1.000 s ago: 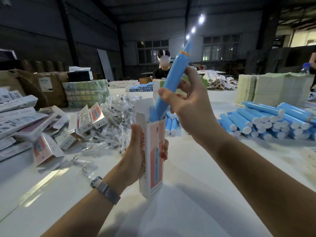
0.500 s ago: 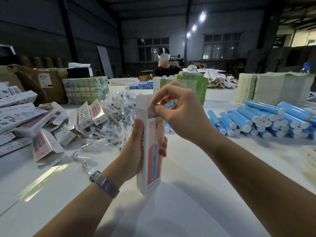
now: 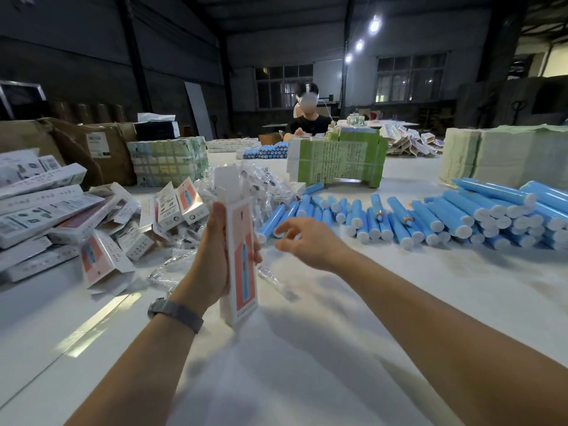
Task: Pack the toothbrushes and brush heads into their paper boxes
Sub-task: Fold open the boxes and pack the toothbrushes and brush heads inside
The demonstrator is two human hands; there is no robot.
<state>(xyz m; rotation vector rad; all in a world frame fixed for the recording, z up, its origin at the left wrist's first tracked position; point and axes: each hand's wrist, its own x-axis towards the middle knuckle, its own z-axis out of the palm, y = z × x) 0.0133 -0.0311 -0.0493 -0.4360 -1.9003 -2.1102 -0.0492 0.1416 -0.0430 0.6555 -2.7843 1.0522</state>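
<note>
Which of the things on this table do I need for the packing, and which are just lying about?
Needed:
- paper box, upright in the left hand, top flap open
- right hand, holding nothing
- blue toothbrushes
- clear bags, probably brush heads
- loose boxes

Lying about:
- green bundle
- pale paper stack
- brown cartons

A tall white and pink paper box (image 3: 241, 259) stands upright above the table, its top flap open. Blue toothbrushes (image 3: 430, 216) lie in a long heap at the right. Behind the box lies a pile of clear bags (image 3: 255, 192), probably brush heads.
</note>
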